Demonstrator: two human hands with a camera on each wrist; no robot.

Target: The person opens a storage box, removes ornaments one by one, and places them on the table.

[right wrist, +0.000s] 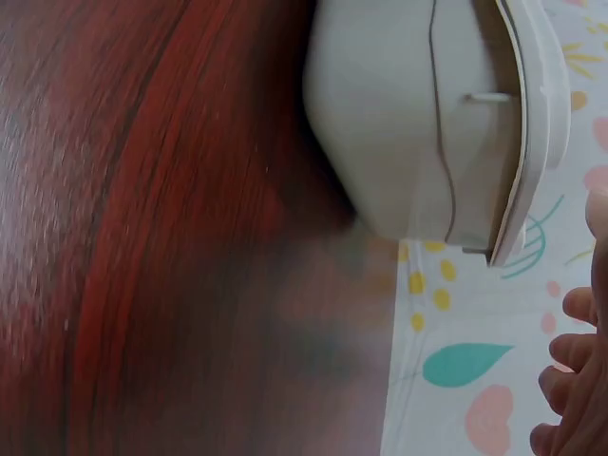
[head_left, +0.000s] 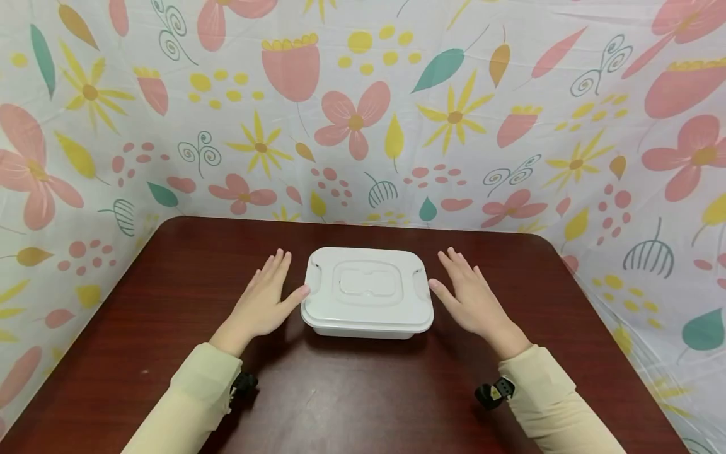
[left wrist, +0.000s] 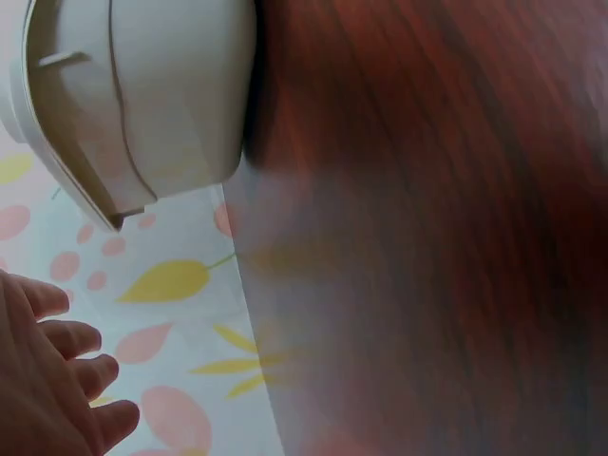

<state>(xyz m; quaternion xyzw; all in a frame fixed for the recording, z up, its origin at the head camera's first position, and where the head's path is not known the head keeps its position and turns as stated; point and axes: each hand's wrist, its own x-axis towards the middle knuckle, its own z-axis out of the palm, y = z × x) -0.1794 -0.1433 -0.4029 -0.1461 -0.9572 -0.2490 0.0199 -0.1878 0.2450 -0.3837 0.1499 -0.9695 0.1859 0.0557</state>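
A white lidded plastic box (head_left: pixel 368 321) sits on the dark red-brown table, its lid (head_left: pixel 323 309) on top with a raised rounded panel in the middle. Left of it is my left hand (head_left: pixel 263 302), fingers straight and spread, the thumb tip at the box's left edge; whether it touches I cannot tell. On the other side my right hand (head_left: pixel 471 301) is likewise spread, its thumb close to the right edge. Neither hand holds anything. Both wrist views show an end of the box (left wrist: pixel 180 95) (right wrist: pixel 380 114) with the lid's overhanging rim, and part of each hand's fingers.
The glossy wooden table (head_left: pixel 351 397) extends around the box on all sides. A white curtain (head_left: pixel 363 183) printed with flowers and leaves hangs behind and beside the table. Small black devices (head_left: pixel 244 383) are strapped at both wrists, by the light sleeves.
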